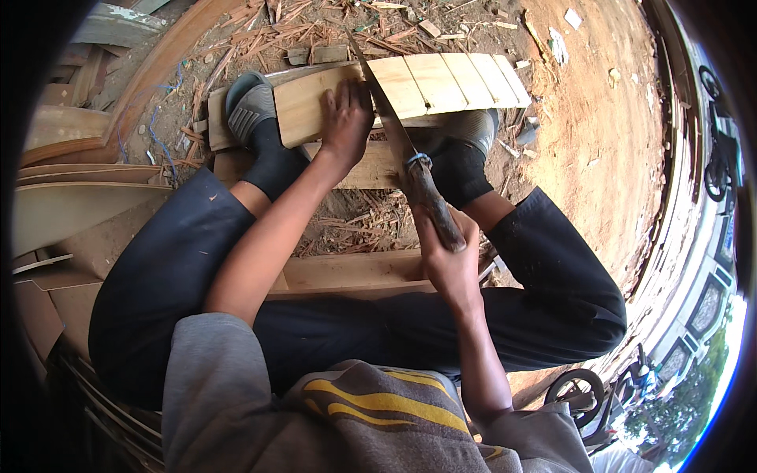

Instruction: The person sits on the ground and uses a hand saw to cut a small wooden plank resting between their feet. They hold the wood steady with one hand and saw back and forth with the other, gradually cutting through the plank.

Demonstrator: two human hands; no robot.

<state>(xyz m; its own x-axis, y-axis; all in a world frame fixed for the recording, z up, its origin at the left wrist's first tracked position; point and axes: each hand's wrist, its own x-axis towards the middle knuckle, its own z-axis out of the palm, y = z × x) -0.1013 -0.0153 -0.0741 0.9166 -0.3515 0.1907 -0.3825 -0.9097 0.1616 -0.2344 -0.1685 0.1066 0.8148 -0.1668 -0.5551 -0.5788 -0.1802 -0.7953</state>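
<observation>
A pale wooden board [307,110], marked with several crosswise lines or cuts toward its right end, lies over other planks [355,177] between my sandaled feet. My left hand [345,126] rests on it, fingers slightly bent and apart, pressing on the top just left of a hand saw. The saw's long dark blade [386,110] crosses the board at a slant. My right hand [449,252] is closed around its worn wooden handle [434,201], below the board, with a blue band where handle meets blade.
Stacked panels and curved wood pieces [91,165] line the left. Wood shavings [260,31] cover the dirt ground [576,142] around the feet. A plank [347,268] lies in front of my legs. Motorbikes [576,398] appear along the right rim.
</observation>
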